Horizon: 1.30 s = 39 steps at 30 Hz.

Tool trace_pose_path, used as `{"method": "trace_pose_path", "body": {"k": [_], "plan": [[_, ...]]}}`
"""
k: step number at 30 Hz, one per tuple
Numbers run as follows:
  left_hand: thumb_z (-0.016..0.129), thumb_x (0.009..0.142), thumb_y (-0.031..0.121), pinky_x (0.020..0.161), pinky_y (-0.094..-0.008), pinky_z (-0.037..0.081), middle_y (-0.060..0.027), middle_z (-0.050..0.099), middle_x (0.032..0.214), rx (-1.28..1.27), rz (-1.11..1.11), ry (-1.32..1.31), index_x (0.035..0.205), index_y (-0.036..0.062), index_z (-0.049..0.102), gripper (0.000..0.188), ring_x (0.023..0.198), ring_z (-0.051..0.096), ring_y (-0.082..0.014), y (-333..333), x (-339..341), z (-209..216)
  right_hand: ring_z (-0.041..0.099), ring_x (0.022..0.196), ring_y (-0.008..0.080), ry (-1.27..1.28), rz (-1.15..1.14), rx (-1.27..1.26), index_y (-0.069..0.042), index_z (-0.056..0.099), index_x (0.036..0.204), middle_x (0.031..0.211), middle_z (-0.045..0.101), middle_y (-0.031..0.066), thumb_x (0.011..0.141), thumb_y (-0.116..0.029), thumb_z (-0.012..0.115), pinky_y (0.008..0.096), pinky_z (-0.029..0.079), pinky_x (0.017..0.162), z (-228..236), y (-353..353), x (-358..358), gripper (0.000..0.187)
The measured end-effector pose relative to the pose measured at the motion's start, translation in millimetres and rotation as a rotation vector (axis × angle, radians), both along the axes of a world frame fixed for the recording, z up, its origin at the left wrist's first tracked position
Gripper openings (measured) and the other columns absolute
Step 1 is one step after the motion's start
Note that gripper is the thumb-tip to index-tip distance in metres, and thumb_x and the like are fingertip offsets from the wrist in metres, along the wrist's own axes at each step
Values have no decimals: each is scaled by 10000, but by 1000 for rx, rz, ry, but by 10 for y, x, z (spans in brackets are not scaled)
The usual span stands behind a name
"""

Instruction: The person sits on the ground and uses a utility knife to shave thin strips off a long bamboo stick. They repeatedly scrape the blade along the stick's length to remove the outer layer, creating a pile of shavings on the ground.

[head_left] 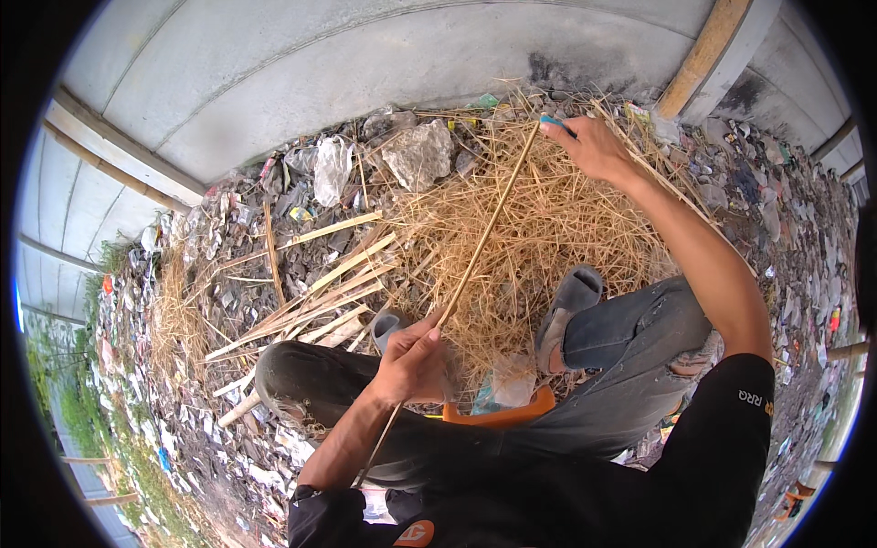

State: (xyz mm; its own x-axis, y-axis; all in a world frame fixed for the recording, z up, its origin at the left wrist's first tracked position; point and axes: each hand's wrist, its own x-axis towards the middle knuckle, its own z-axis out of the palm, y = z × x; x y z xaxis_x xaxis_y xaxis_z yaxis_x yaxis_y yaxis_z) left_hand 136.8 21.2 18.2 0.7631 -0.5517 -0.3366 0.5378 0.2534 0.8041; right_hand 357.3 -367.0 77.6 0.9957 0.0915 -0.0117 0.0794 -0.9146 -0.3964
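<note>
A long, thin bamboo strip (494, 219) slants from beside my lap up to the far right. My left hand (408, 363) is closed around its lower part, above my left knee. At the strip's far end my right hand (596, 149) grips a small blue object (559, 126), which looks like a handle. Most of that object is hidden by the fingers, and whether a blade is attached cannot be made out. Under the strip lies a wide heap of curly tan shavings (557, 224), between and beyond my sandalled feet.
Split bamboo pieces (338, 290) lie stacked left of the heap. A pale rock (420, 155) and a white plastic bag (332, 170) sit near the grey wall (384, 68). An orange plastic piece (507, 413) shows between my legs. Litter covers the surrounding ground.
</note>
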Motion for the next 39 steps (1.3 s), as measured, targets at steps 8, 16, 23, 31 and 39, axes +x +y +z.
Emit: {"method": "trace_pose_path", "body": {"k": [8, 16, 23, 31, 39], "plan": [[484, 1120, 224, 484, -229, 274, 76, 315, 650, -40, -73, 72, 1595, 57, 371, 516, 526, 311, -40, -10, 32, -64, 563, 553, 249, -57, -247, -50, -31, 637, 717, 578, 556, 85, 1059, -602, 443, 463, 446, 580, -43, -130, -34, 693], [462, 1123, 224, 454, -223, 282, 55, 343, 609, -49, -2, -37, 1611, 57, 330, 532, 475, 306, -49, 349, -249, -184, 553, 573, 280, -468, -501, 141, -5, 673, 765, 620, 591, 122, 1017, -644, 501, 444, 430, 597, 89, -1414, -171, 709], [497, 1111, 267, 405, -229, 265, 47, 364, 592, 23, 147, -190, 1558, 12, 404, 523, 433, 323, -52, 321, -134, -190, 442, 526, 161, -389, -96, 184, -33, 691, 864, 569, 479, 36, 1026, -587, 557, 375, 353, 538, 398, -269, -736, 593], [493, 1116, 283, 409, -217, 276, 59, 370, 590, 64, 234, -293, 1547, 25, 434, 506, 446, 342, -45, 97, -47, -63, 576, 480, 297, 40, 434, 182, -25, 642, 780, 528, 544, 119, 1058, -542, 484, 481, 489, 562, 353, 1165, -1528, 608], [514, 1112, 256, 397, -226, 269, 64, 411, 583, 85, 156, -344, 1533, 53, 467, 470, 437, 364, -41, -132, -9, -34, 593, 459, 308, -43, 617, 262, -17, 637, 745, 483, 530, 140, 1040, -573, 501, 443, 455, 472, -70, 1489, -1786, 644]]}}
